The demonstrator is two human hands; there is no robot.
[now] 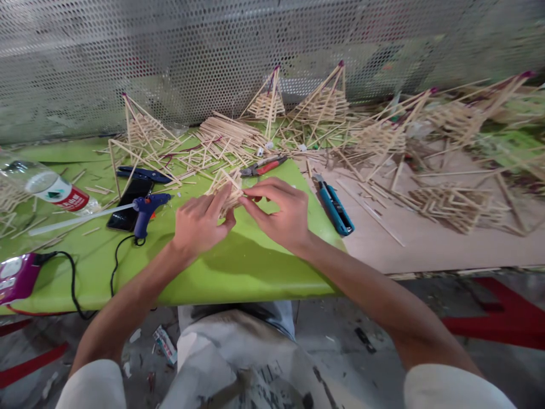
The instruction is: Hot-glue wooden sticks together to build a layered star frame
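A small stacked frame of thin wooden sticks sits on the green mat in front of me, partly covered by my fingers. My left hand grips its near left side, the index finger stretched along the top and the thumb at the near edge. With thumb and index finger pinched together, my right hand holds the frame's right edge; what exactly lies between the fingertips is hidden. Just behind are red-handled pliers. To the left lies a blue glue gun with a long glue stick in its back.
A phone, a plastic bottle and a purple power socket are on the left. A teal cutter lies on the right. Behind are a pile of loose sticks, several stick pyramids and a perforated metal screen.
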